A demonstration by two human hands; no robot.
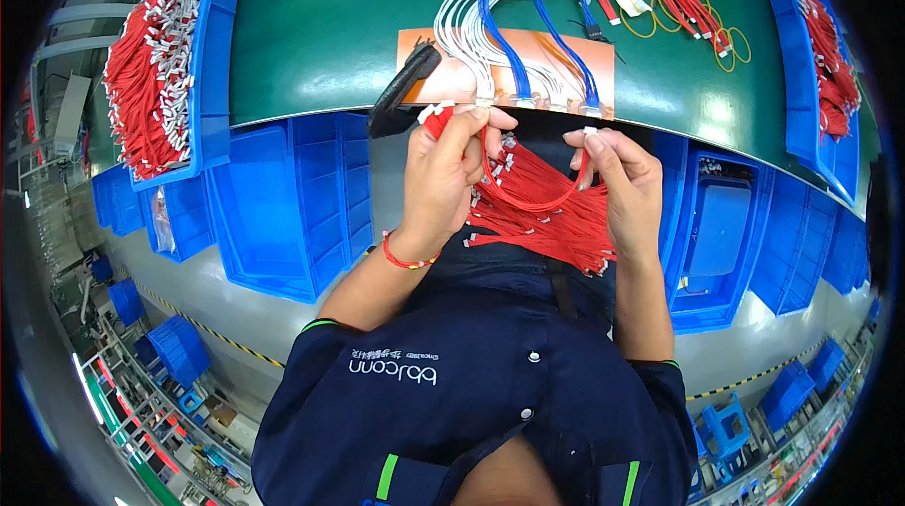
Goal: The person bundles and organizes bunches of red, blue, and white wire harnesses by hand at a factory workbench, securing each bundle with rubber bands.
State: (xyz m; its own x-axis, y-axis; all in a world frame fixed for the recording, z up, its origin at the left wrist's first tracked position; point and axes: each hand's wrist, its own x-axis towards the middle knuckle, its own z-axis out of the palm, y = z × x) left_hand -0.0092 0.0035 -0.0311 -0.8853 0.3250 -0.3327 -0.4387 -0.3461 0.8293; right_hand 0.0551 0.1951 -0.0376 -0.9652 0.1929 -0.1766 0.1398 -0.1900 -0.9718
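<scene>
A red cable [528, 207] with white end connectors hangs in a loop between my two hands. My left hand [441, 171] pinches one end close to a white connector on the edge of an orange-brown board [443, 77]; whether the two are joined I cannot tell. Red wires with white plugs [436, 116] also show at the left fingers. My right hand [624, 178] pinches the other end, its white connector [590, 131] pointing up just below the board's right-hand connector. White wires [462, 20] and blue wires [507, 44] run from the board's connectors over the table.
A pile of red cables [551, 214] lies on my lap. Blue bins of red cables stand on the green table [330, 25], at left [212, 72] and right [801, 63]. A black bar-shaped piece [403, 91] sits beside the board. More blue bins [283, 204] stand below the table edge.
</scene>
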